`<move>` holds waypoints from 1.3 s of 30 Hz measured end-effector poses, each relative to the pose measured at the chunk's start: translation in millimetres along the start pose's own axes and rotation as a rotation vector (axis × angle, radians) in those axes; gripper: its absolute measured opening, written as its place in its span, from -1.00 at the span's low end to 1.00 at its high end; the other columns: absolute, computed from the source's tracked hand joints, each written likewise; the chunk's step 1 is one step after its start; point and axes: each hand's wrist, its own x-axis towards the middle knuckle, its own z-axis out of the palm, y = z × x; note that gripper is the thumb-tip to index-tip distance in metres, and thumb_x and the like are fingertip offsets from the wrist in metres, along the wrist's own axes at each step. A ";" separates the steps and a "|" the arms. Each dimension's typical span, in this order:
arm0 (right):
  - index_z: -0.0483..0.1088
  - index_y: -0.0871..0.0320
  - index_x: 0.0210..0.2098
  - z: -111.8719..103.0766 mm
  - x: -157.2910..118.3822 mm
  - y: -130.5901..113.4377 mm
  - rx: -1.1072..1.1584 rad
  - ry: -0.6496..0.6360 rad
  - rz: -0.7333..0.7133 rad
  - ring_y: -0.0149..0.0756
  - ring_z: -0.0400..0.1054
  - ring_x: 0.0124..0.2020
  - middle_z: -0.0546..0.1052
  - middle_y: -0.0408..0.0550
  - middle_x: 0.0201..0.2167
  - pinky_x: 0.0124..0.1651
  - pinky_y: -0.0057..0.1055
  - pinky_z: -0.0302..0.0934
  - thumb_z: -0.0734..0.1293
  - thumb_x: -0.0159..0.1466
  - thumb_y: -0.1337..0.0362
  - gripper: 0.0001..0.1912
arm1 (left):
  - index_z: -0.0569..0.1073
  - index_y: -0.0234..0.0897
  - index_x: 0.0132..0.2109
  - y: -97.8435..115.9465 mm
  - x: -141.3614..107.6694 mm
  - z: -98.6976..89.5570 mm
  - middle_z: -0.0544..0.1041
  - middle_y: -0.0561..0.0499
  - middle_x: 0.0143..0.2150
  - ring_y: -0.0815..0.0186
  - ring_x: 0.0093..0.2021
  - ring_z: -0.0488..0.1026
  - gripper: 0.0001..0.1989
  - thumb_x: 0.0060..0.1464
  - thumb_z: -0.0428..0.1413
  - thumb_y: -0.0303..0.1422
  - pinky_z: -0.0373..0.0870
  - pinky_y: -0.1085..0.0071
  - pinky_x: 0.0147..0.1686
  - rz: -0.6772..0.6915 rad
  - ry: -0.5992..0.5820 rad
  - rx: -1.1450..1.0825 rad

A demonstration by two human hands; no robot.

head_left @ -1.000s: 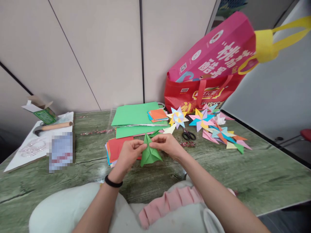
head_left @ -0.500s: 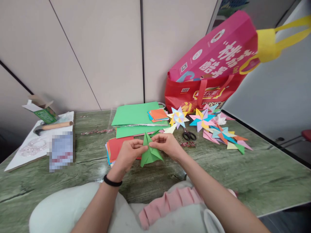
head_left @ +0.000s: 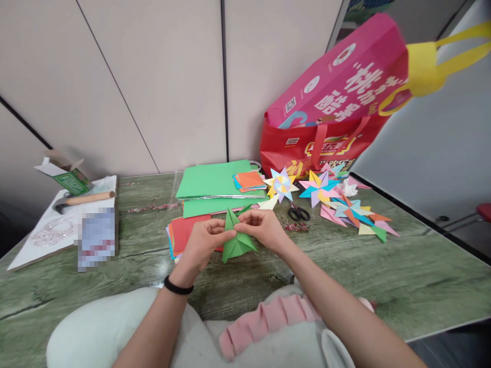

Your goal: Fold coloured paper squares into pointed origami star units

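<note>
A green sheet of origami paper (head_left: 238, 248), creased and partly folded to a point, is held up between my two hands just above the table. My left hand (head_left: 203, 239) pinches its left edge, thumb lying across the middle folds. On the other side, my right hand (head_left: 261, 229) grips the paper near its centre with thumb and fingertips. Behind my left hand lies a stack of coloured paper squares (head_left: 187, 230), red on top. Black-handled scissors (head_left: 298, 211) rest beyond my right hand.
Green paper sheets (head_left: 215, 179) carry small orange squares (head_left: 250, 180). Folded paper stars (head_left: 319, 188) lie at the right before a red bag (head_left: 291, 145) and a pink bag (head_left: 337, 76). At left, a hammer (head_left: 86, 200) and a small box (head_left: 71, 179) sit on a white board (head_left: 34, 250).
My left thumb has slid slightly right across the folds of the green paper. Both hands keep hold of it, and the rest looks unchanged.
</note>
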 end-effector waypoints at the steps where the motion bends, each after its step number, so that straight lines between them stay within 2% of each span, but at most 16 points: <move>1: 0.41 0.21 -0.50 0.3 0.0 -0.1 -0.007 0.001 -0.004 -0.43 0.28 -0.57 0.46 -0.14 -0.58 -0.50 -0.46 0.18 0.49 -0.18 0.14 -0.67 | 0.49 -0.37 -0.38 0.6 -0.4 0.7 0.57 -0.02 -0.48 0.34 -0.50 0.46 -0.64 -0.41 0.34 -0.31 0.33 0.49 -0.53 -0.006 0.001 -0.003; 5: 0.40 0.21 -0.50 0.8 -0.3 -0.9 -0.013 0.004 0.017 -0.45 0.26 -0.57 0.45 -0.15 -0.58 -0.49 -0.47 0.15 0.49 -0.18 0.15 -0.67 | 0.49 -0.38 -0.40 1.4 -0.7 2.6 0.56 -0.01 -0.51 0.36 -0.54 0.44 -0.63 -0.46 0.35 -0.31 0.32 0.50 -0.56 -0.011 0.027 0.004; 9: 0.40 0.22 -0.49 -0.4 -0.6 0.0 -0.001 -0.047 0.039 -0.48 0.24 -0.57 0.44 -0.17 -0.56 -0.48 -0.48 0.11 0.47 -0.14 0.16 -0.69 | 0.48 -0.38 -0.42 -0.2 0.0 2.2 0.54 0.01 -0.54 0.38 -0.58 0.42 -0.63 -0.46 0.35 -0.29 0.30 0.51 -0.59 -0.023 0.038 0.039; 12: 0.40 0.21 -0.50 -1.5 -0.2 1.5 -0.015 -0.091 0.018 -0.50 0.22 -0.57 0.42 -0.19 -0.57 -0.49 -0.50 0.08 0.45 -0.09 0.13 -0.70 | 0.45 -0.38 -0.45 -2.1 0.4 0.8 0.49 0.05 -0.60 0.43 -0.62 0.37 -0.65 -0.44 0.34 -0.29 0.23 0.55 -0.63 -0.010 0.040 0.090; 15: 0.42 0.21 -0.49 -1.4 0.1 1.1 -0.036 -0.072 -0.017 -0.48 0.22 -0.56 0.43 -0.17 -0.56 -0.49 -0.49 0.10 0.43 -0.05 0.10 -0.71 | 0.43 -0.37 -0.47 -3.2 0.5 0.5 0.46 0.08 -0.61 0.44 -0.62 0.35 -0.67 -0.42 0.33 -0.29 0.21 0.54 -0.62 0.007 0.024 0.142; 20: 0.44 0.21 -0.47 -0.1 -0.2 -1.5 0.008 0.008 -0.030 -0.48 0.24 -0.56 0.47 -0.15 -0.54 -0.45 -0.47 0.18 0.46 -0.12 0.14 -0.70 | 0.42 -0.37 -0.49 -3.2 0.2 1.8 0.45 0.07 -0.60 0.42 -0.59 0.36 -0.68 -0.42 0.32 -0.29 0.22 0.52 -0.58 0.021 0.002 0.232; 33: 0.46 0.21 -0.48 -2.6 -0.1 -2.0 0.056 -0.081 0.004 -0.49 0.24 -0.56 0.46 -0.15 -0.55 -0.47 -0.48 0.17 0.45 -0.09 0.13 -0.72 | 0.43 -0.35 -0.46 -2.8 -1.4 0.8 0.43 0.09 -0.62 0.41 -0.61 0.34 -0.68 -0.40 0.31 -0.28 0.18 0.51 -0.59 0.026 -0.026 0.271; 39: 0.42 0.21 -0.52 -1.7 -1.2 -7.2 0.050 -0.094 0.031 -0.50 0.20 -0.59 0.42 -0.19 -0.59 -0.49 -0.48 0.12 0.48 -0.18 0.10 -0.66 | 0.43 -0.34 -0.48 -3.6 -0.5 -0.3 0.47 0.06 -0.60 0.38 -0.59 0.38 -0.72 -0.40 0.31 -0.30 0.22 0.49 -0.58 0.018 -0.081 0.242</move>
